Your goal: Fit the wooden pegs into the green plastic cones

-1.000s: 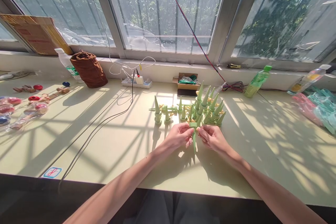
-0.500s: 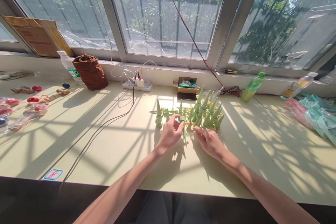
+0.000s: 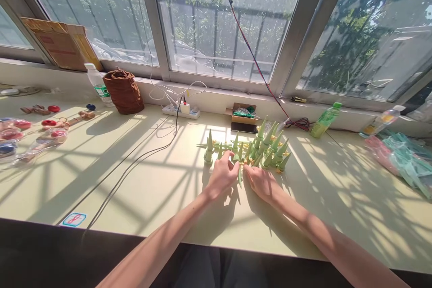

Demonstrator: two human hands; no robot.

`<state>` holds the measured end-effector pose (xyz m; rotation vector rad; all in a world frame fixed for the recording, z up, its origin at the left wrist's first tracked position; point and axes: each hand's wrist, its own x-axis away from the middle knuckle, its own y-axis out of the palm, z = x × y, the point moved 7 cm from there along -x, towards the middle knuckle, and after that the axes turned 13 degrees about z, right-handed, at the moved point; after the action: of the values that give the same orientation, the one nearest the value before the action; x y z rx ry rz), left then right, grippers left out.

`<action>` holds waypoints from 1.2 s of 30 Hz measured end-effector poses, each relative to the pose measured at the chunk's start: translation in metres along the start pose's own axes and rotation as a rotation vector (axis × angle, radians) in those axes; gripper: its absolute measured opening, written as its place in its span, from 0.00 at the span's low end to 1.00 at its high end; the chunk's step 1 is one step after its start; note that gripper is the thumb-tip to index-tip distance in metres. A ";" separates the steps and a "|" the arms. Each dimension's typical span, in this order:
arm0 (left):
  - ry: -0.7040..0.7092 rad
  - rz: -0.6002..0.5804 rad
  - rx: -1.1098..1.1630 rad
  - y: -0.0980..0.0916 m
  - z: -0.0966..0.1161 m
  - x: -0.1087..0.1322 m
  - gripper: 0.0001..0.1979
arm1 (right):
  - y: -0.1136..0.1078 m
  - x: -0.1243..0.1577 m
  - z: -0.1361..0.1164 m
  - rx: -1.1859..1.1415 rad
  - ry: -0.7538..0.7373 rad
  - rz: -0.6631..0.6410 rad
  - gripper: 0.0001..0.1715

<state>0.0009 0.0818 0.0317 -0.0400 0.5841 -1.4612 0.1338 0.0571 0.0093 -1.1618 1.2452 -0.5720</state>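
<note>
A cluster of pale green spiked pieces with small yellow parts [image 3: 266, 144] stands on the table in front of me. My left hand [image 3: 222, 174] is at its near left side, thumb and fingers closed on a green spiked piece [image 3: 240, 175] whose point hangs downward. My right hand [image 3: 262, 182] is close beside it, fingers drawn together at the cluster's near edge. What those fingertips pinch, if anything, is hidden. A single green cone-shaped piece [image 3: 209, 150] stands upright left of my left hand.
Behind the cluster sit a small open cardboard box [image 3: 243, 117] and a power strip [image 3: 182, 111] with cables. A brown pouch [image 3: 123, 92] and bottle [image 3: 97, 85] stand left, near wrapped wooden toys [image 3: 56, 137]. To the right are a green-capped bottle [image 3: 326, 120] and plastic bags [image 3: 401, 157].
My right hand has moved slightly left, closer to my left hand, and its fingers have drawn together. The left hand keeps the green spiked piece. The whole view has shifted a little.
</note>
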 end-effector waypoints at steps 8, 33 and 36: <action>-0.038 -0.119 -0.008 0.010 -0.011 0.006 0.06 | -0.001 0.012 0.009 -0.091 0.014 0.060 0.12; -0.110 -0.181 0.335 0.018 0.011 0.011 0.16 | -0.049 0.021 0.037 -0.704 0.241 0.395 0.16; -0.137 -0.190 0.381 0.019 0.009 0.011 0.16 | -0.049 0.022 0.038 -0.689 0.229 0.416 0.15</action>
<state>0.0219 0.0708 0.0290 0.1057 0.1872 -1.7189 0.1871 0.0340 0.0403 -1.3558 1.9064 0.0596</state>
